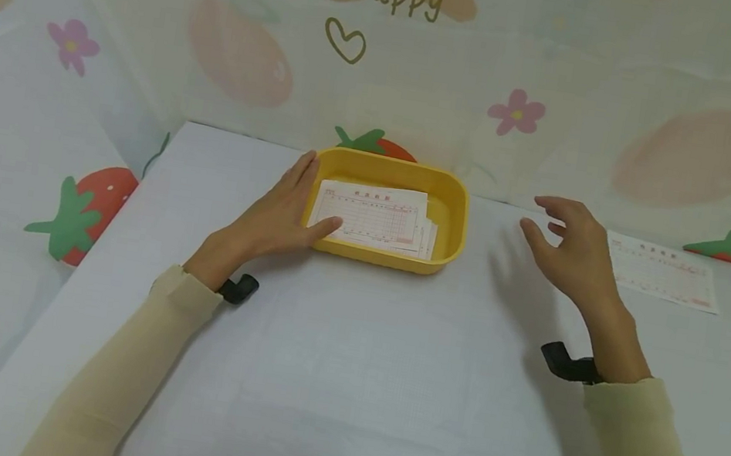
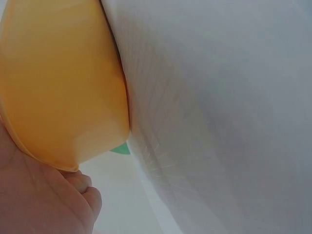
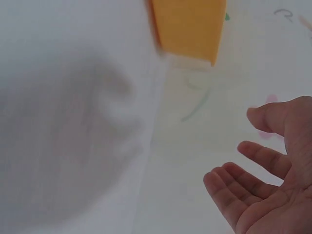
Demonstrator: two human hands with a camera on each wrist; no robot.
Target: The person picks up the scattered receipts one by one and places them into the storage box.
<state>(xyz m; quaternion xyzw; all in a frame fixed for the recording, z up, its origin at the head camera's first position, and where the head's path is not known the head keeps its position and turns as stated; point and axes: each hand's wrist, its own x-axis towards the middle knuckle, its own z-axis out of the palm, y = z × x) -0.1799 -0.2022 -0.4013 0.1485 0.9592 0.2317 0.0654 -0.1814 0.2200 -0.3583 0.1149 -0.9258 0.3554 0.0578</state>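
A yellow plastic basket sits near the back of the white table, holding a stack of printed paper slips with red lines. My left hand rests at its left end, fingers stretched along the rim and thumb over the front edge, above the slips. In the left wrist view the palm is against the basket's rim. Off to the basket's right, my right hand is raised over the table with fingers spread and slightly bent, nothing in it. One more printed slip lies behind that hand, which partly covers it.
Behind the table hangs a pale cloth printed with strawberries, flowers and the word "happy". The same cloth drapes at the left side. Dark camera mounts are strapped on both wrists. A shadow of the right arm falls on the tabletop.
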